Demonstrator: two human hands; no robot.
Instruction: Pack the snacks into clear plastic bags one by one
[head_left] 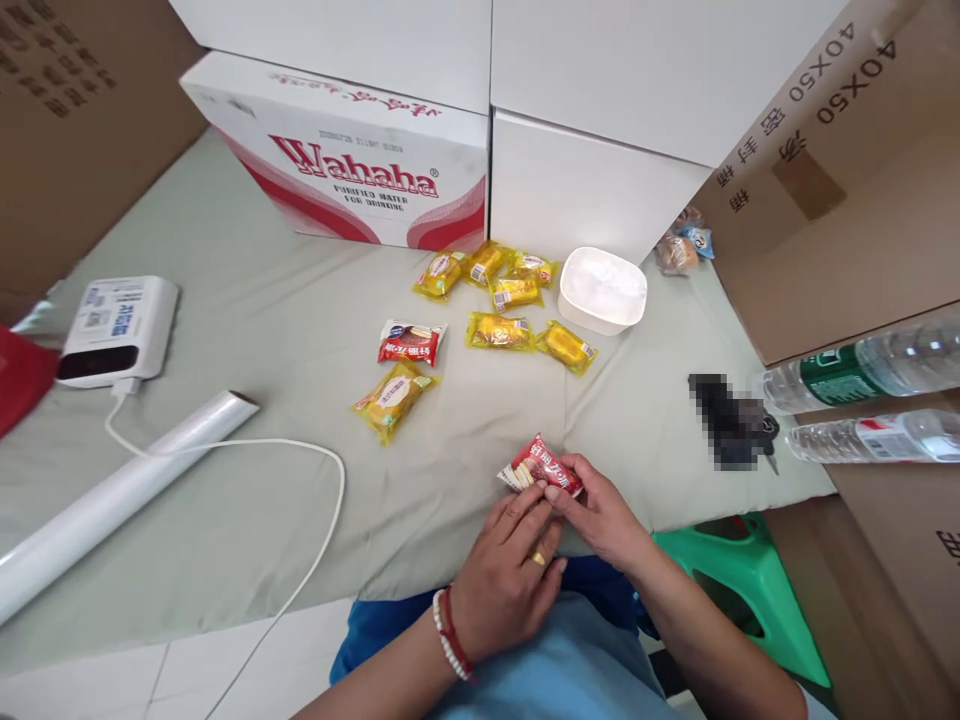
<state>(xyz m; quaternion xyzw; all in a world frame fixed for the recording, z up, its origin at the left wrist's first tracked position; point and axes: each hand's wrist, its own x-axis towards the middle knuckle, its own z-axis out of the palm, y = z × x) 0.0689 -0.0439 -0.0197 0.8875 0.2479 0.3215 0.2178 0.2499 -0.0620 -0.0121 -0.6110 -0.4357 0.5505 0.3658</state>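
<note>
A red-and-white wrapped choco pie (537,462) is held just above the near edge of the cloth-covered surface. My right hand (604,515) grips its right end, thumb on top and fingers behind. My left hand (510,565) has its fingertips on the packet's lower edge, beside the right thumb; its thumb is hidden. A second wrapped choco pie (411,343) lies farther off to the left, with a yellow-wrapped cake (394,398) just in front of it. Several more yellow-wrapped cakes (501,331) are spread near a white plastic tub (602,290).
A Wahaba carton (360,180) and white boxes (577,180) wall off the back. On the left are a white device (124,325), its cable (334,500) and a shiny roll (112,500). Two bottles (900,370) and a blurred dark thing (724,420) lie right, above a green stool (750,580).
</note>
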